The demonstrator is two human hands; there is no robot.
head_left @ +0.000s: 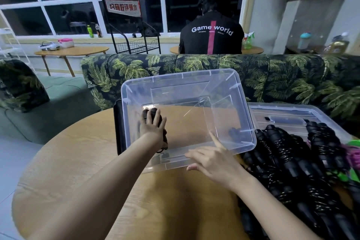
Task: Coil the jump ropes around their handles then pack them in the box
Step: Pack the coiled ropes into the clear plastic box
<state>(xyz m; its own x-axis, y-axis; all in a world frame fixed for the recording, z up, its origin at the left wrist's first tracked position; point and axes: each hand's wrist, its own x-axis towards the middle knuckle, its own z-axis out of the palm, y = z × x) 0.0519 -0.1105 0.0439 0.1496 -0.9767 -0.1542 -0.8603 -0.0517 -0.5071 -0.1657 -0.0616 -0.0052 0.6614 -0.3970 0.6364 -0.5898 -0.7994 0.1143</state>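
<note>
A clear plastic box stands on the round wooden table. My left hand reaches inside it at the left end and holds a coiled black jump rope down near the box floor. My right hand rests on the box's near rim, index finger stretched out over the edge and the other fingers relaxed. A pile of several coiled black jump ropes lies on the table to the right of the box.
The box's clear lid lies behind the pile at the right. Green and purple ropes show at the far right edge. A black flat item sits against the box's left side. A leaf-print sofa backs the table; a person sits beyond it.
</note>
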